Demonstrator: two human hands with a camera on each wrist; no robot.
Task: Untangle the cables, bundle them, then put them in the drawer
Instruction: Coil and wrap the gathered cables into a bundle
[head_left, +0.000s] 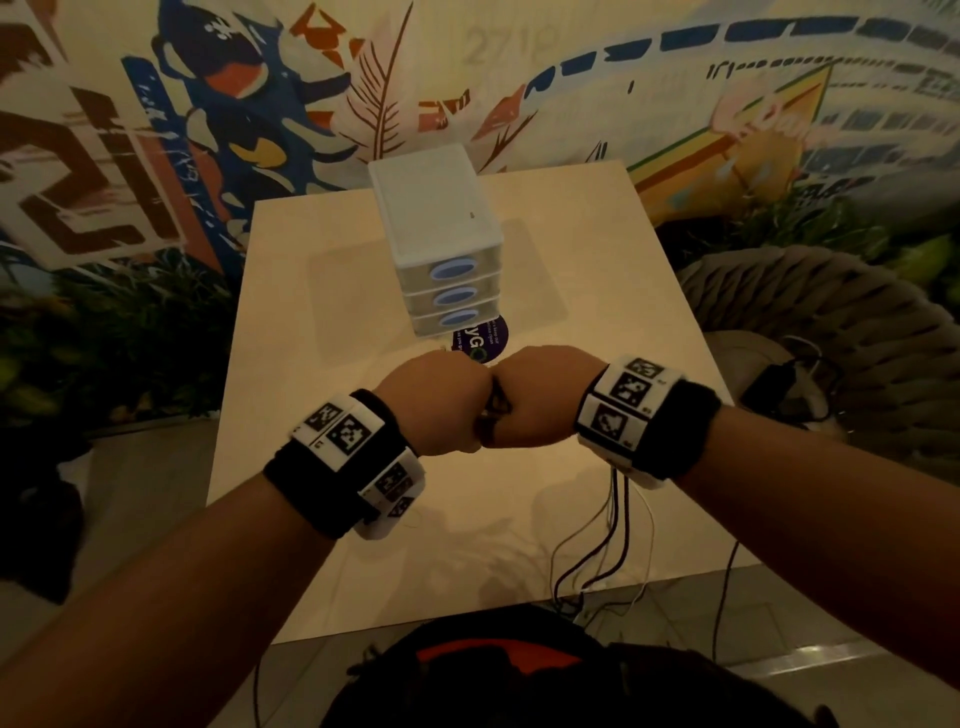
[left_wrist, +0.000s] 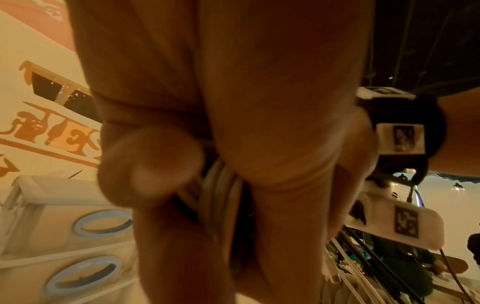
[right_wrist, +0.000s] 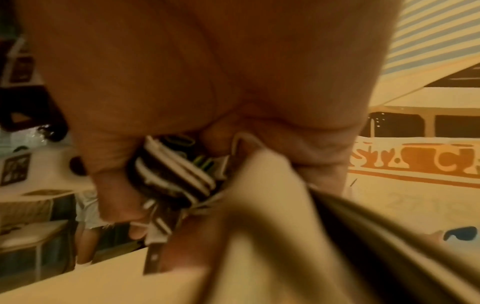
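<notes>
Both fists meet over the middle of the table, knuckle to knuckle. My left hand (head_left: 441, 405) and my right hand (head_left: 540, 400) both grip a bundle of black and white cables (head_left: 493, 408), of which only a sliver shows between them. In the left wrist view the coiled cables (left_wrist: 221, 197) run between my curled fingers. The right wrist view has the cable loops (right_wrist: 171, 176) pinched under my fingers. The white three-drawer unit (head_left: 441, 244) with blue oval handles stands behind the hands, all drawers closed.
Thin black and white wires (head_left: 618, 525) hang from my right wristband over the near table edge (head_left: 467, 618). A woven grey chair (head_left: 810, 322) with a black device on its seat stands right of the table. A round purple sticker (head_left: 480, 338) lies before the drawers.
</notes>
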